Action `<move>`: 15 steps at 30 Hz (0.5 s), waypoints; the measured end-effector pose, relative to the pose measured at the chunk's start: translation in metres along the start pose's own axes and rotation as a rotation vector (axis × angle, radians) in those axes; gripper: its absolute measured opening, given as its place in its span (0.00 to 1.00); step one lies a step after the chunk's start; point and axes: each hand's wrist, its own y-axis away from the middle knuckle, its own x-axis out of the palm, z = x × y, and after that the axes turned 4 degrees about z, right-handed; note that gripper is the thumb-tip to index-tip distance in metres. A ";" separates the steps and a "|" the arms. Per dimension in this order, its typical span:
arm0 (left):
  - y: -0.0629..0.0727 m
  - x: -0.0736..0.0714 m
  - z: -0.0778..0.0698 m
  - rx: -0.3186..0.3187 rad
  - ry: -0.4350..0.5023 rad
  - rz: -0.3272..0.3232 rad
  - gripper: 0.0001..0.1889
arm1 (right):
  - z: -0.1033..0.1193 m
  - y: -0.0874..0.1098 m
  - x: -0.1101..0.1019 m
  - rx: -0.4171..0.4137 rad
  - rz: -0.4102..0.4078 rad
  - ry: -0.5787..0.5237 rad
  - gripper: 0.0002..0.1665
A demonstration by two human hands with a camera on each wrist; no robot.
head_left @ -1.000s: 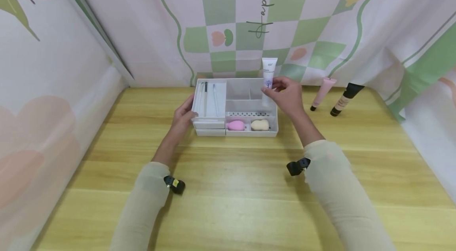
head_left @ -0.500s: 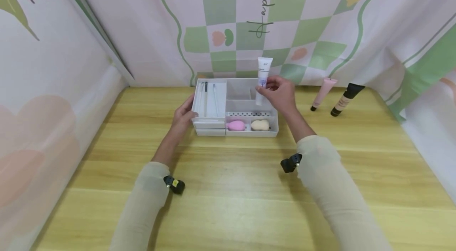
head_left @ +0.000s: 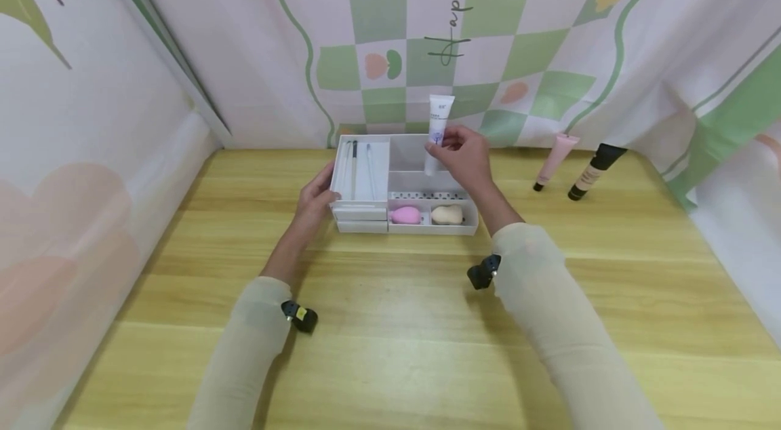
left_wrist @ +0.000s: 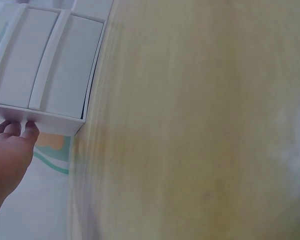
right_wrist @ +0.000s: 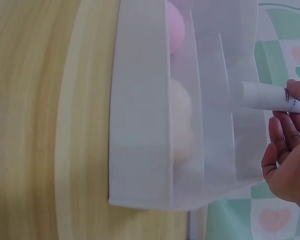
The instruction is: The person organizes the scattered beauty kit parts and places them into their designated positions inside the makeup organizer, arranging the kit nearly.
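Observation:
A white desktop organizer (head_left: 363, 227) stands near the back of the table. My left hand (head_left: 313, 198) touches its left side, thumb at the front corner; the left wrist view has the fingertips against the side wall. Between thumb and fingers, my right hand (head_left: 466, 157) pinches a white squeeze tube (head_left: 438, 119) upright, cap downward, over the rear compartments. In the right wrist view the tube's white cap end (right_wrist: 255, 94) points into the organizer. A pink makeup sponge (head_left: 405, 215) and a beige one (head_left: 447, 214) lie in the front compartments.
Thin brushes (head_left: 354, 172) lie in the organizer's left top tray, above two drawers (left_wrist: 72, 65). To the right, a pink tube (head_left: 556, 160) and a beige tube with black ends (head_left: 589, 176) stand on the wooden table (head_left: 390, 335). A patterned curtain (head_left: 378, 16) hangs close behind.
My right hand has moved left with the white squeeze tube, from the organizer's right rear compartment toward the middle one. The left hand has stayed in place.

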 end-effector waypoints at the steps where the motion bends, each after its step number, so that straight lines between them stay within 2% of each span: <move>1: 0.000 0.000 0.000 -0.002 0.002 -0.002 0.39 | 0.001 -0.001 0.001 0.001 -0.005 0.001 0.20; 15: -0.002 -0.002 0.002 -0.017 -0.015 0.014 0.39 | 0.013 -0.007 0.027 0.038 0.009 -0.007 0.21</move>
